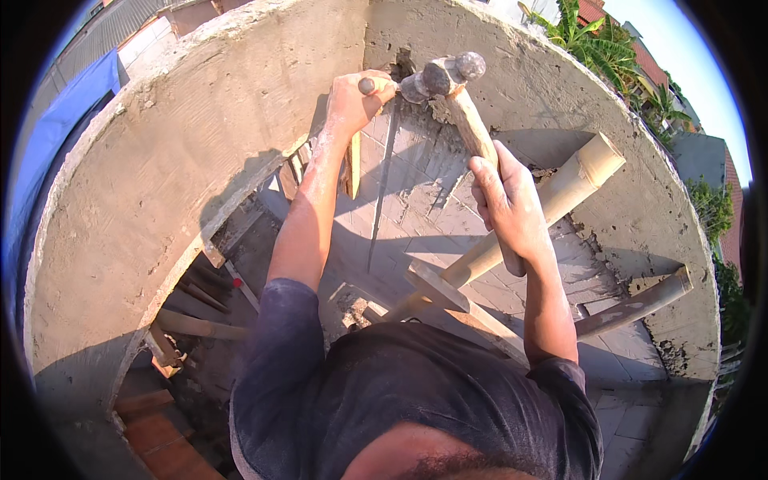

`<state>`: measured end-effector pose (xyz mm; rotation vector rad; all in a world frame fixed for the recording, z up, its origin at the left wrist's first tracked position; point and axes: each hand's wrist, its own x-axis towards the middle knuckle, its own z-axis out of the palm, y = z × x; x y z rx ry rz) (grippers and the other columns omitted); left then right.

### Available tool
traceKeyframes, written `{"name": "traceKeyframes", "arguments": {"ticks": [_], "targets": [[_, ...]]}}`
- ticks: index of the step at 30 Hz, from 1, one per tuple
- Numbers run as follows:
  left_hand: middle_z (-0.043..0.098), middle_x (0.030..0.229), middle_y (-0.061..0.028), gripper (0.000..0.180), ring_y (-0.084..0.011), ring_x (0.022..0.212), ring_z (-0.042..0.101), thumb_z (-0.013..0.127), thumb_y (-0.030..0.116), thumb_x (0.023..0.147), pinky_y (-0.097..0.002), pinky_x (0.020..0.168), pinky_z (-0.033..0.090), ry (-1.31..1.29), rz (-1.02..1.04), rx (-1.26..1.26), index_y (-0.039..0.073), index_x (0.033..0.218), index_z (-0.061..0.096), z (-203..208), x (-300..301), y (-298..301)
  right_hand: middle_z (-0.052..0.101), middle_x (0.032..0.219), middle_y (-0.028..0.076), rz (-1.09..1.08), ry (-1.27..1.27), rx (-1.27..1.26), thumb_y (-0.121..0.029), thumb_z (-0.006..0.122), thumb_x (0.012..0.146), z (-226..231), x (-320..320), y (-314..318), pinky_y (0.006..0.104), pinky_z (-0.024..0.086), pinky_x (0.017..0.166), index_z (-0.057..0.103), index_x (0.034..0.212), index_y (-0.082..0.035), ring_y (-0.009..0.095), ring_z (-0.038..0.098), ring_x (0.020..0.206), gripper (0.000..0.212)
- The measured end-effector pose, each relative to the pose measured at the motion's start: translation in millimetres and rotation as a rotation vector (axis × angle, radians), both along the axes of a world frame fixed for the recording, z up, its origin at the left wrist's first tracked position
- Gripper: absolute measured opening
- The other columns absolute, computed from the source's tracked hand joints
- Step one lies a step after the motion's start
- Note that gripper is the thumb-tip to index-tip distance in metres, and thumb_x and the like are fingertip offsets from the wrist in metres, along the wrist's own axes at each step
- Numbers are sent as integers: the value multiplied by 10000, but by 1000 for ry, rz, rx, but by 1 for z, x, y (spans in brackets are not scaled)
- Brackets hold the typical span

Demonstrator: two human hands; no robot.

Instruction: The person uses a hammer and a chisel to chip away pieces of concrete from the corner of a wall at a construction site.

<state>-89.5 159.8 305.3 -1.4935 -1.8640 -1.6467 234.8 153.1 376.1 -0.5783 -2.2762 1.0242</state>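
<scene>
My left hand is closed around a metal chisel with a round butt end, held at the far wall close to the corner. The chisel's tip is hard to make out. In my right hand is the wooden handle of a hammer. The rounded steel hammer head is beside my left hand, near the wall; I cannot tell whether it touches anything. Behind the hammer head, the plastered concrete wall has a rough, broken patch along its lower part.
Bamboo poles slant across the right side, with wooden boards in front of my body. On the left, the curved wall has an opening with timber pieces and reddish bricks below. Blue sheeting hangs outside.
</scene>
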Motion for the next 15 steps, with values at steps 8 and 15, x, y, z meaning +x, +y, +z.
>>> {"name": "traceKeyframes", "arguments": {"ticks": [8,15], "targets": [[739,779,-97,166,-131,622,695,736,122,934,-257,577,555,-601,-68,230,-44,944,733,16,6,-7,489,640,-11,-124,-58,-600,-348,521,1097,-116,106,-33,245,362,403,562,1072,-9,67,448,441,342],[723,682,-77,194,-138,597,704,753,183,879,-287,557,570,-287,179,-3,2,809,753,37,-11,36,486,625,4,-166,-142,-749,-381,509,1098,-172,124,-43,263,399,384,558,1087,8,86,469,432,392]]}}
